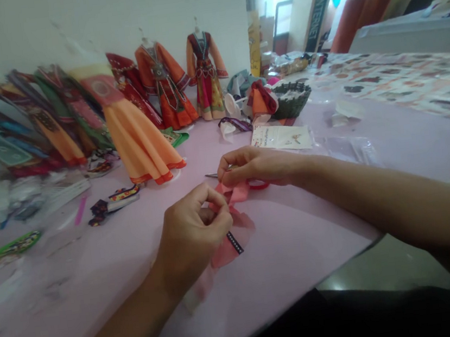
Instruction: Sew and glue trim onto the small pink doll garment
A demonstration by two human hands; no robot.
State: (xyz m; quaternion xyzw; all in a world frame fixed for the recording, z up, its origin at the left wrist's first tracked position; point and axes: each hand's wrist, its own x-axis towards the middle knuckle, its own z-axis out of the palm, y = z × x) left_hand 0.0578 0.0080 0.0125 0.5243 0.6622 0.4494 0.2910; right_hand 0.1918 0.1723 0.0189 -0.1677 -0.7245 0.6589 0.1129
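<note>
My left hand pinches a piece of thin pink fabric with a short black studded strip on it, just above the pink table. My right hand is closed over the fabric's upper end. Small scissors lie under that hand: a metal tip shows to its left and a red handle loop below it. Whether the right hand grips the scissors or only the cloth is hidden.
Several doll dresses on small stands line the wall, the nearest an orange one. A dark woven basket, a card in a clear packet, trim scraps and plastic bags lie around. The table edge runs near my right forearm.
</note>
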